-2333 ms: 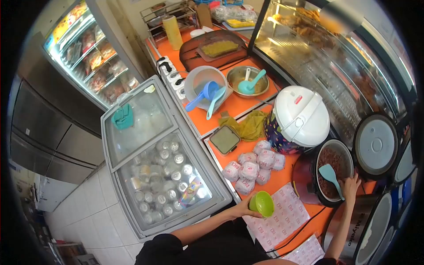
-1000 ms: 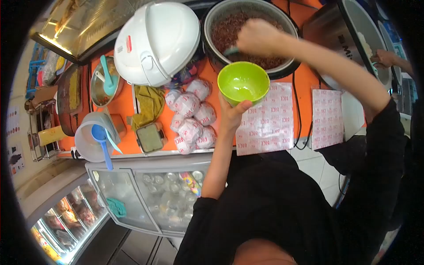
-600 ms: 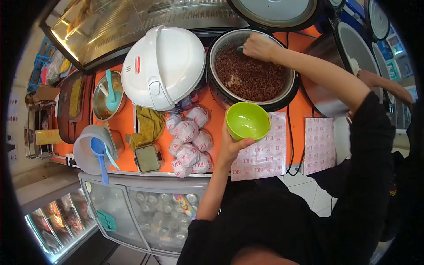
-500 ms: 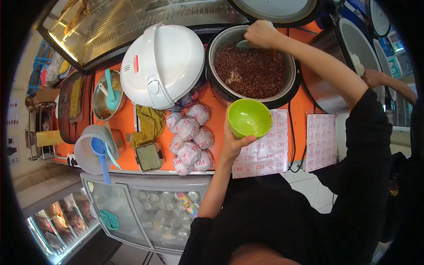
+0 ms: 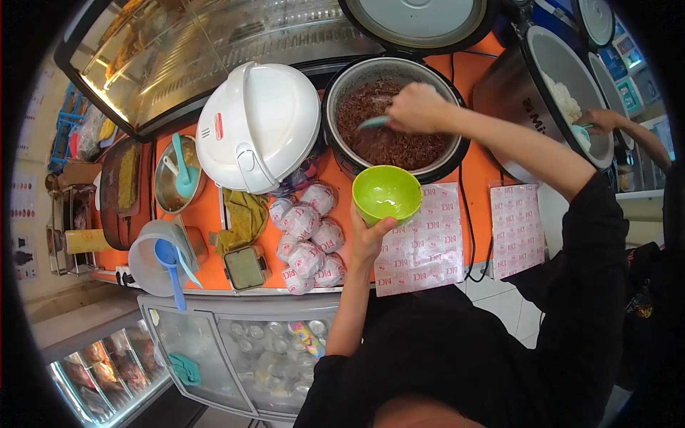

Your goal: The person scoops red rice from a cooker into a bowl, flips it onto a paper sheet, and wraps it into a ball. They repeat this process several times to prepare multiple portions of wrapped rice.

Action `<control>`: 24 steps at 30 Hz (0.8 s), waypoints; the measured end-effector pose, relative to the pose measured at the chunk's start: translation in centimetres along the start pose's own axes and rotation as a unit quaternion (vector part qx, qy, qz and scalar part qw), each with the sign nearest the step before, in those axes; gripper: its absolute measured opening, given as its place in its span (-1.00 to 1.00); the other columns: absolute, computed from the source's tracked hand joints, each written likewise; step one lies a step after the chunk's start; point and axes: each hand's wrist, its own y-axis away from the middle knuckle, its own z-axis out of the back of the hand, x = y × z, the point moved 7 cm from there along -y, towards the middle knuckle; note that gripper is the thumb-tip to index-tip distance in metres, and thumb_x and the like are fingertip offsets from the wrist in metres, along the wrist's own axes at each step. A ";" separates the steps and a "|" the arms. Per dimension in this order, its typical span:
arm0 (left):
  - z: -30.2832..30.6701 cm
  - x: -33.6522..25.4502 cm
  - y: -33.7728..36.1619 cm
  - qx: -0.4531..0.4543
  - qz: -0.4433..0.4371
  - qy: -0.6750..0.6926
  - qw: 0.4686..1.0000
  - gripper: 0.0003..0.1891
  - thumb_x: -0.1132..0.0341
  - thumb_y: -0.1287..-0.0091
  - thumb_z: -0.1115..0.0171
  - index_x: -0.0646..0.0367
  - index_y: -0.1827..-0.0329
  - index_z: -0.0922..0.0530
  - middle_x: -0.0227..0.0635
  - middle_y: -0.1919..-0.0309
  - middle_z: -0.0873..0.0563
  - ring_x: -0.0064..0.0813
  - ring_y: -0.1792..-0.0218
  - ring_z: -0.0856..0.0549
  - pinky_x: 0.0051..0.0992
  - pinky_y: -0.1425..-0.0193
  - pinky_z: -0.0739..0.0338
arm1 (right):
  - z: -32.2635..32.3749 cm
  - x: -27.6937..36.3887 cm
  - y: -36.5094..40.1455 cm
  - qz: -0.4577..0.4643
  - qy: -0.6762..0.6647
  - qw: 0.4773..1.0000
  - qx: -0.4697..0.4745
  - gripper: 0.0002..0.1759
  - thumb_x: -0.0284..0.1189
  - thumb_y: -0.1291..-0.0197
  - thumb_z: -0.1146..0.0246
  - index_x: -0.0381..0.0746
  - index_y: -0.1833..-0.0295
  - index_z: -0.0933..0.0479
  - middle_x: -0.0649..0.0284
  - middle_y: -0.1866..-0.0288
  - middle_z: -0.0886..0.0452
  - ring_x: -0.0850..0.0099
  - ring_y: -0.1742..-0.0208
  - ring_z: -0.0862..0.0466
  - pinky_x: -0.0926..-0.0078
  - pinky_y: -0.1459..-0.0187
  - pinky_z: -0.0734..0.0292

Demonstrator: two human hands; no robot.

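Note:
My left hand [image 5: 371, 232] grips a lime-green bowl [image 5: 387, 194] by its near side, thumb on the rim. The bowl's inside looks wet and holds no rice. My right hand [image 5: 417, 108] is closed around a teal rice paddle [image 5: 374, 123], over an open rice cooker [image 5: 457, 153] of dark reddish-brown rice [image 5: 399, 150]. The paddle's blade is low at the rice, left of my fist. Below the bowl, a printed wrapping sheet [image 5: 421, 250] lies on the orange counter.
Several wrapped round packets [image 5: 307, 221] are piled left of my left arm. A white-lidded cooker [image 5: 260, 121] stands behind them. At right, another person's hand [image 5: 603, 121] holds a teal scoop in a large pot [image 5: 499, 100] of white rice. A second sheet [image 5: 517, 228] lies nearby.
My right hand has come down and toward me, and the paddle's blade now shows on its left. The bowl stays in my left hand. The other person's hand has a scoop in view.

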 end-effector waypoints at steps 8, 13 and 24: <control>-0.6 -0.2 0.1 0.012 0.003 -0.008 1.000 -0.23 0.30 0.17 -0.49 0.24 -0.14 -0.27 -0.27 0.06 -0.53 -0.41 0.03 -0.56 -0.44 -0.08 -0.44 | 3.1 1.3 0.6 0.079 0.032 0.995 -0.043 -0.77 -0.29 0.07 -0.19 -0.22 0.59 -0.53 0.18 0.66 -0.56 0.27 0.58 -0.63 0.28 0.52 -0.50; -0.8 0.0 0.3 0.024 0.018 0.007 1.000 -0.22 0.29 0.15 -0.49 0.25 -0.15 -0.26 -0.26 0.05 -0.53 -0.41 0.03 -0.55 -0.44 -0.10 -0.43 | 0.7 -0.6 -3.5 0.126 0.220 0.959 -0.127 -0.86 -0.39 0.17 -0.23 -0.07 0.69 -0.50 0.38 0.66 -0.56 0.40 0.54 -0.61 0.42 0.44 -0.37; -0.5 0.0 0.0 0.022 0.022 0.001 1.000 -0.21 0.31 0.15 -0.49 0.24 -0.16 -0.25 -0.26 0.04 -0.52 -0.40 0.02 -0.56 -0.42 -0.11 -0.44 | 1.3 2.2 0.9 0.140 0.051 0.989 -0.008 -0.79 -0.30 0.13 -0.24 -0.20 0.61 -0.58 0.17 0.62 -0.59 0.24 0.54 -0.64 0.34 0.46 -0.53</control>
